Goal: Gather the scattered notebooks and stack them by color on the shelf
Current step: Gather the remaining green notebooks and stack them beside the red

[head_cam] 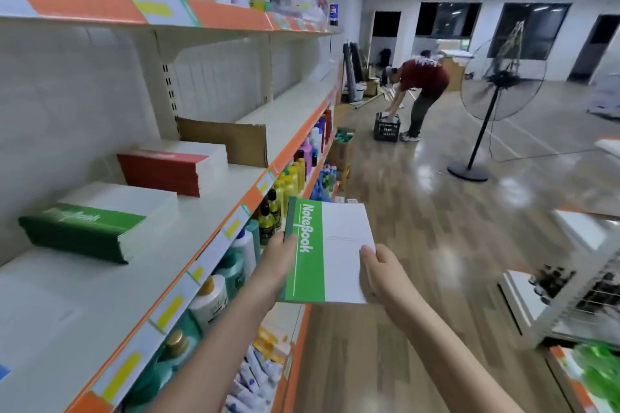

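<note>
— Between both hands, what is held?
— A green notebook (323, 251). Left hand (280, 258) and right hand (380, 270) pinch its sides.
— Next?
— I think it goes left, onto the green pile (82, 231) on the shelf (188, 218); the red pile (167, 171) is farther.

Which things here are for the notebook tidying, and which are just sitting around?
For the job:
green notebook, held by left hand and right hand
green stack
red stack
shelf

Just around:
bottles
fan
black crate
</note>
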Demonstrator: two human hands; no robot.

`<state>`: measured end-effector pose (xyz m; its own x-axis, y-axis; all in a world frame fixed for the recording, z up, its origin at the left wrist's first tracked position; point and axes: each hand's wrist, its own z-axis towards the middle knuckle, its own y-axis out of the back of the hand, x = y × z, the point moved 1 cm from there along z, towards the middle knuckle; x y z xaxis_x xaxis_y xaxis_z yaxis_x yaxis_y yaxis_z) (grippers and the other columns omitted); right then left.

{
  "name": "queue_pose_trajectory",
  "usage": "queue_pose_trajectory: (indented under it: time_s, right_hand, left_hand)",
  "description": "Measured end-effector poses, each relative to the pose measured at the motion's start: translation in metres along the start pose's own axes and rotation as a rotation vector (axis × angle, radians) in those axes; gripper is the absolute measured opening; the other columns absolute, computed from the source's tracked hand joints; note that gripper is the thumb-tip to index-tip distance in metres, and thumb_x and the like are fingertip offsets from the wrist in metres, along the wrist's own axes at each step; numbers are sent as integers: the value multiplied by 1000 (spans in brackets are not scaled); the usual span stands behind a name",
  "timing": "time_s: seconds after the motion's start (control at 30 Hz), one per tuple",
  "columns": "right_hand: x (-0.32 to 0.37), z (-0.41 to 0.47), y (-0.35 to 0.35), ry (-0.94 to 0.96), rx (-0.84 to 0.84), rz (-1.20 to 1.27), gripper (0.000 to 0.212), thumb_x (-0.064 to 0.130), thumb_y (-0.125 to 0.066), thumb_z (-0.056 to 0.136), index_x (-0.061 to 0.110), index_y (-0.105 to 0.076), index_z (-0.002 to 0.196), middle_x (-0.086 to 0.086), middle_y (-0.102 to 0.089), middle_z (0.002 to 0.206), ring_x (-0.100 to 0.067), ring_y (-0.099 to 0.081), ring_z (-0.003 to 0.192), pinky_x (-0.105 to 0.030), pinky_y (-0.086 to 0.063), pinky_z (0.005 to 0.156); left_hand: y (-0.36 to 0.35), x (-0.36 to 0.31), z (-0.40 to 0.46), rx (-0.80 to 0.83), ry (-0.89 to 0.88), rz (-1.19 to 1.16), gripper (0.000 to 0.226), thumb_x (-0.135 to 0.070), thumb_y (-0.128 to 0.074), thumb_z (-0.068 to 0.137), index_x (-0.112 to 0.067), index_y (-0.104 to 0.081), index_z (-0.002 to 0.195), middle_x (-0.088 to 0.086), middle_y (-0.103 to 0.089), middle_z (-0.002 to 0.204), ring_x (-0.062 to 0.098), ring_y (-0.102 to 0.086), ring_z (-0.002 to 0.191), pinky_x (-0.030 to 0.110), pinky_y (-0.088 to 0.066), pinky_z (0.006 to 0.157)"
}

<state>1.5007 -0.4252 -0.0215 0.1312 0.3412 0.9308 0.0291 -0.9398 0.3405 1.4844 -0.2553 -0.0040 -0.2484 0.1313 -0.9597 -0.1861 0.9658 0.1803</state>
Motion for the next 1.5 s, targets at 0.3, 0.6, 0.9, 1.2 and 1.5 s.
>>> queue_pose_trajectory:
  time_s: [0.3, 0.6, 0.9, 1.2, 1.5]
  right_hand:
    - [58, 72, -62, 84, 203, -38, 33, 33, -31, 101, 10, -50, 114, -9, -58, 115, -27, -55, 106, -39, -46, 86]
    - [115, 119, -163, 336, 481, -58, 27, 31, -38, 99, 10, -49, 85, -5, -48, 78, -19, -46, 72, -29, -32, 59]
    - [163, 147, -243, 419, 880, -64, 25, 28, -38, 101, 12, -54, 92, 0, -56, 83, -11, -51, 72, -22, -35, 56]
    - [183, 165, -295, 414, 1079, -82, 28, 29, -40, 99, 9, -58, 95, -5, -58, 85, -19, -55, 75, -28, -40, 64]
    - [203, 178, -339, 690, 1095, -264, 33, 31, -44, 97, 7, -57, 79, -1, -51, 68, -14, -46, 60, -26, -35, 55]
  left_hand:
    - [64, -22, 55, -249, 2, -41, 23, -17, -40, 99, -4, -58, 98, 20, -67, 97, 31, -66, 83, 35, -51, 72]
    - [148, -22, 58, -642, 18, -143, 23, -26, -41, 99, -15, -60, 104, 7, -69, 95, 27, -66, 89, 39, -53, 82]
    - [189, -25, 54, -994, 46, -282, 21, -21, -35, 103, -13, -53, 112, -3, -62, 97, 12, -60, 82, 16, -49, 60]
    - [216, -21, 55, -1169, 135, -203, 28, -16, -36, 100, -8, -59, 87, 18, -64, 95, 26, -59, 88, 38, -46, 83]
    - [235, -7, 64, -1366, 270, 145, 38, -21, -39, 101, 6, -64, 94, 16, -65, 85, 19, -54, 68, 25, -37, 59]
